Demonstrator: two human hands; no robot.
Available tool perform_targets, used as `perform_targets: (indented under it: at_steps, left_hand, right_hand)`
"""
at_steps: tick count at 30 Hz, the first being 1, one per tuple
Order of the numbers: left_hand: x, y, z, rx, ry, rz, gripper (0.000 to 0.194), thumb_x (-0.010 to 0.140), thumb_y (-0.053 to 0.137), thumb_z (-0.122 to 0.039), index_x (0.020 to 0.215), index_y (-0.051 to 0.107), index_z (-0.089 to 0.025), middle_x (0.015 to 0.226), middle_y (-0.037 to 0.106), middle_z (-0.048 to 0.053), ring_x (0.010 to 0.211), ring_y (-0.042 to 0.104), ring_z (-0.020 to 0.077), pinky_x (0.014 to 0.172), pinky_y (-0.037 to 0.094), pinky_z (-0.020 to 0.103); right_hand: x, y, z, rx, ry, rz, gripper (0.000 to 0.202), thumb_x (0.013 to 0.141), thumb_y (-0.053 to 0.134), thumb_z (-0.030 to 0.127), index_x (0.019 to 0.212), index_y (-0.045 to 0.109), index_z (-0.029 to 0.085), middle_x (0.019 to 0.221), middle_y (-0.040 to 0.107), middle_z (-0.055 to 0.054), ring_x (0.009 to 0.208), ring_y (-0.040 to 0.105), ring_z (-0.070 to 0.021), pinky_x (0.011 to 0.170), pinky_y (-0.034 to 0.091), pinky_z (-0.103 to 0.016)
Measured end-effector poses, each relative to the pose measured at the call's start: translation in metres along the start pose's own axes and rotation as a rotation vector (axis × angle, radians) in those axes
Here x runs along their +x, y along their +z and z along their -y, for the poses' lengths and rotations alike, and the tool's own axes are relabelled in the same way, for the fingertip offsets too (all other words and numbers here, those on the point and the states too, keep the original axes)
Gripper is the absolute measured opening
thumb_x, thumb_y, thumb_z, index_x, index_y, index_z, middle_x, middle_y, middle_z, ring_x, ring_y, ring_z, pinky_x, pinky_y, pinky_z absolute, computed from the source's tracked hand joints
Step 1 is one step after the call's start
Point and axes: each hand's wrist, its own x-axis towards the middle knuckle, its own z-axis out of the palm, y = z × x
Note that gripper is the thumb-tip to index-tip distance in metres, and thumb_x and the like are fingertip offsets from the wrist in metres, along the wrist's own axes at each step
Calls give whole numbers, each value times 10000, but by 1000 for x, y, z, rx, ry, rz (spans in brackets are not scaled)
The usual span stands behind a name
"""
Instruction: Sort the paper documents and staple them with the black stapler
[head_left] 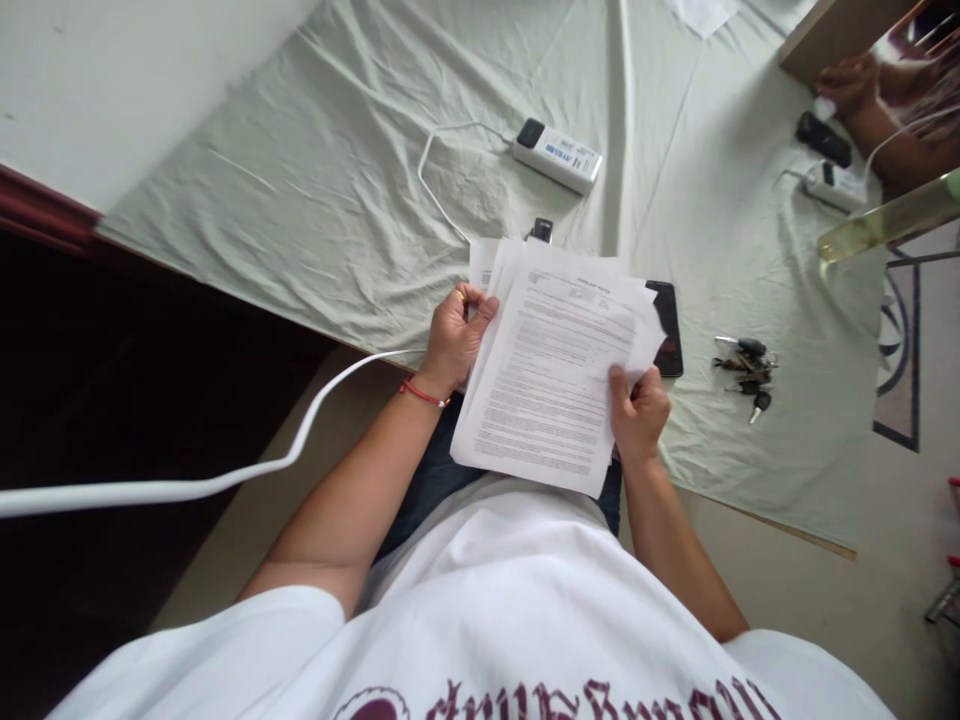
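Observation:
A loose, fanned stack of printed papers [551, 380] is held over the near edge of the cloth-covered table, its lower part above my lap. My left hand [459, 335] pinches the stack's left side between thumb and curled fingers. On the right side, my right hand [639, 405] grips the sheets with the thumb on top. The top sheet shows a short heading and dense lines of text, too small to read. A black phone [667, 330] lies partly hidden behind the papers' right edge.
A white power bank [557, 156] with a cable lies beyond the papers on the green cloth [360, 190]. Keys [748, 372] rest to the right. Farther right are another power bank [835, 185], a dark object [823, 138] and a person's hand [847, 88]. A white cable [300, 440] crosses at left.

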Motion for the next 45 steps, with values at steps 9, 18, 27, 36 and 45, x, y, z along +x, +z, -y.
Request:
perform_targets:
  at_steps: [9, 18, 27, 36, 45]
  left_hand:
    - [-1, 1, -2, -38, 38, 16, 566, 850, 721, -730, 743, 504, -219, 674, 413, -27, 634, 370, 135, 614, 359, 293]
    - [2, 2, 12, -7, 136, -82, 528, 890, 670, -733, 826, 556, -222, 745, 475, -19, 686, 447, 138, 695, 422, 300]
    - [4, 0, 18, 45, 170, -80, 467, 925, 654, -690, 938, 594, -227, 860, 551, 11, 809, 551, 166, 816, 485, 339]
    - [0, 3, 18, 168, 207, 14, 398, 981, 619, -631, 977, 592, -234, 866, 599, 3, 775, 565, 159, 796, 496, 338]
    - [0, 5, 14, 210, 229, 42, 274, 1025, 590, -505, 985, 578, -233, 911, 643, 25, 856, 629, 184, 836, 518, 355]
  right_hand:
    - [-3, -3, -1, 98, 10, -97, 430, 974, 632, 526, 720, 456, 227, 615, 400, 78, 605, 360, -106, 597, 333, -267]
    - [-3, 2, -12, 364, 73, -178, 360, 984, 609, 549, 973, 643, 191, 890, 689, -19, 823, 625, -161, 789, 506, -303]
    - [-4, 5, -19, 373, 50, -73, 371, 991, 592, 558, 1009, 676, 197, 933, 725, -46, 888, 685, -197, 794, 540, -322]
    - [-2, 1, -17, 278, 30, -33, 393, 994, 571, 583, 977, 659, 201, 851, 674, -24, 819, 629, -183, 760, 509, -317]
    - [-1, 0, -15, 225, 21, -12, 370, 1017, 564, 552, 883, 587, 207, 745, 584, 21, 703, 541, -146, 701, 448, -290]
